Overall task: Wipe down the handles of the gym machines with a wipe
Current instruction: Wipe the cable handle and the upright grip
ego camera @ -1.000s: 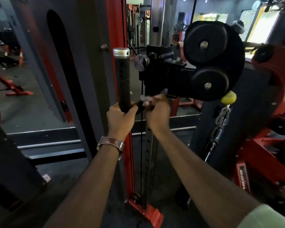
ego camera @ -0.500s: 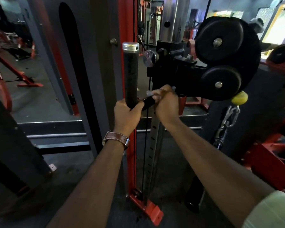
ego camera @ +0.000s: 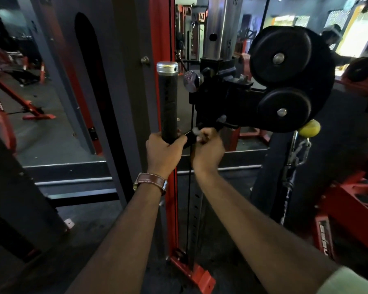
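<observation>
At the far left, a red frame [ego camera: 33,109] of another machine lies low on the gym floor [ego camera: 51,134], behind a dark grey upright panel [ego camera: 57,60] with an arched cut-out. Next comes the red post [ego camera: 162,39] of the cable machine, running from the top of the view down to a red foot plate [ego camera: 200,274] on the floor.

In front of that post stands the handle [ego camera: 167,102], an upright black grip with a silver metal cap [ego camera: 167,67] on top. The left hand [ego camera: 163,153] grips the bottom of the handle, its fingers curled round it with the thumb pointing toward the right; a brown leather watch strap [ego camera: 151,181] sits on that wrist.

Just beside it, the right hand [ego camera: 207,148] is clenched at the lower edge of the black carriage [ego camera: 219,98], its fingers pinching a small pale thing that may be the wipe [ego camera: 196,130]; it is too small and blurred to tell for certain. A thin black cable [ego camera: 189,198] drops straight down between the two forearms.

Further right, two black round pulley covers [ego camera: 282,58] are stacked on the carriage. Below them sits a yellow ball [ego camera: 309,128], with a metal chain and clip [ego camera: 300,153] hanging under it. More red machine framing [ego camera: 348,200] fills the right edge.
</observation>
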Available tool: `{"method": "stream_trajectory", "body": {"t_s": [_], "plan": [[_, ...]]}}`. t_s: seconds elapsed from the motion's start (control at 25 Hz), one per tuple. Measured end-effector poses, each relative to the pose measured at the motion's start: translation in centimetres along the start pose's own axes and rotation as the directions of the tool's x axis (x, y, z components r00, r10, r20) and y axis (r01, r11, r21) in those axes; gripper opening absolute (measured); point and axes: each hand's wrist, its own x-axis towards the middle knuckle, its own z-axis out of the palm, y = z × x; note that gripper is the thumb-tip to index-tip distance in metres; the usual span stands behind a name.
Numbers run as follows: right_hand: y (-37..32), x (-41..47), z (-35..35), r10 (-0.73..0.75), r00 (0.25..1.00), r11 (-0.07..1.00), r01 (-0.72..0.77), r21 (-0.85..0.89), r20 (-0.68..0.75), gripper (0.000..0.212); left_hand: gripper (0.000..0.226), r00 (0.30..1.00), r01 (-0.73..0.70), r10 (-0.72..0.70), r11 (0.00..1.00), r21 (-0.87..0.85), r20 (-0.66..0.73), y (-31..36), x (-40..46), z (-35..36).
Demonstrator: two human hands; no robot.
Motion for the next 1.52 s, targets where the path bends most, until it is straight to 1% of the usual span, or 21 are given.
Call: {"method": "stream_trajectory", "body": {"t_s": [0.08, 0.12, 0.2, 0.28, 0.36, 0.48, 0.56, 0.64, 0.72, 0.76, 0.8, 0.84, 0.92, 0.96, 1.04, 1.08, 1.2, 1.28, 1.36, 1.4, 1.52], "plan": [[0.3, -3.2, 0.9, 0.147, 0.987, 0.945, -0.158, 0.286, 0.060, 0.012, 0.025, 1.000, -0.010, 0.010, 1.000, -0.003, -0.001, -0.3, 0.1, 0.0], [0.0, -2.8, 1.0, 0.313, 0.946, 0.850, -0.318, 0.420, 0.082, 0.008, 0.023, 1.000, -0.010, 0.010, 1.000, -0.002, 0.008, -0.3, 0.1, 0.0], [-0.5, 0.6, 1.4, 0.585, 0.792, 0.557, -0.550, 0.623, 0.176, 0.012, 0.021, 0.999, -0.010, 0.010, 1.000, 0.003, 0.035, -0.3, 0.3, -0.1], [-1.0, 1.0, 1.4, 0.649, 0.694, 0.394, -0.656, 0.643, 0.310, 0.018, 0.022, 0.999, 0.001, -0.002, 1.000, 0.008, 0.039, -0.7, 0.4, -0.1], [-0.3, -0.8, 2.0, 0.617, 0.676, 0.365, -0.700, 0.614, 0.403, 0.021, 0.019, 0.999, 0.032, -0.032, 0.999, 0.002, 0.024, -1.1, 0.4, 0.0], [0.3, -1.0, 2.6, 0.636, 0.634, 0.313, -0.733, 0.604, 0.440, 0.027, 0.024, 0.999, 0.046, -0.046, 0.999, -0.003, 0.023, -1.4, 0.7, 0.1], [0.0, 1.1, 2.8, 0.677, 0.626, 0.261, -0.695, 0.670, 0.386, 0.034, 0.024, 0.998, 0.051, -0.050, 0.999, -0.010, 0.039, -1.1, 0.5, 0.1], [-0.8, 0.3, 2.9, 0.673, 0.677, 0.336, -0.639, 0.692, 0.298, 0.028, 0.021, 0.998, 0.043, -0.042, 0.999, -0.007, 0.055, -1.1, 0.4, 0.0], [-1.0, -2.4, 2.4, 0.561, 0.813, 0.542, -0.502, 0.674, 0.154, 0.012, 0.018, 0.997, 0.029, -0.026, 0.999, -0.042, 0.070, -0.9, 0.3, 0.0], [-1.2, -3.0, 1.8, 0.468, 0.883, 0.702, -0.388, 0.597, 0.022, 0.010, 0.019, 0.997, 0.018, -0.013, 0.997, -0.070, 0.073, -0.9, 0.2, 0.1], [-1.3, -2.8, 1.2, 0.296, 0.951, 0.868, -0.228, 0.441, -0.092, 0.013, 0.022, 0.997, 0.010, -0.003, 0.996, -0.094, 0.076, -1.0, 0.3, 0.3], [-1.2, -1.7, 0.5, 0.099, 0.984, 0.968, -0.061, 0.242, -0.150, 0.017, 0.026, 0.997, 0.008, 0.000, 0.994, -0.107, 0.081, -1.0, 0.2, 0.3], [-1.5, 1.7, -0.5, -0.202, 0.978, 0.972, 0.192, -0.138, -0.058, 0.013, 0.032, 0.995, 0.015, -0.001, 0.991, -0.134, 0.103, -1.0, 0.0, 0.2], [-2.0, 3.1, -0.9, -0.302, 0.951, 0.899, 0.306, -0.314, 0.064, 0.011, 0.035, 0.993, 0.020, -0.001, 0.987, -0.157, 0.118, -1.2, 0.0, 0.2], [-2.4, 4.6, -0.2, -0.343, 0.897, 0.665, 0.441, -0.603, 0.277, 0.015, 0.035, 0.990, 0.044, -0.018, 0.982, -0.181, 0.141, -1.4, 0.0, 0.2], [-2.7, 4.6, 0.3, -0.325, 0.888, 0.648, 0.459, -0.608, 0.325, 0.016, 0.032, 0.988, 0.052, -0.020, 0.977, -0.207, 0.150, -1.3, -0.2, 0.2], [-4.1, 3.2, -0.4, -0.310, 0.811, 0.790, 0.510, -0.339, 0.496, 0.022, 0.036, 0.967, 0.093, -0.015, 0.949, -0.300, 0.253, -0.8, -0.6, -0.3], [-4.3, 2.8, -2.0, -0.294, 0.783, 0.796, 0.518, -0.314, 0.548, 0.023, 0.050, 0.943, 0.122, -0.003, 0.933, -0.339, 0.332, -0.6, -0.8, -0.9], [-4.1, 2.4, -2.3, -0.279, 0.851, 0.783, 0.469, -0.408, 0.444, 0.023, 0.070, 0.938, 0.119, 0.011, 0.929, -0.351, 0.346, -0.4, -0.5, -1.4], [-4.1, 1.6, -2.0, -0.255, 0.888, 0.824, 0.406, -0.395, 0.382, 0.023, 0.075, 0.944, 0.081, 0.041, 0.933, -0.350, 0.326, -0.3, -0.3, -1.5], [-4.7, -2.7, -0.6, -0.095, 0.957, 0.988, 0.125, -0.095, 0.273, 0.020, 0.056, 0.960, -0.008, 0.113, 0.925, -0.381, 0.254, -0.5, 0.1, -1.6]]}}
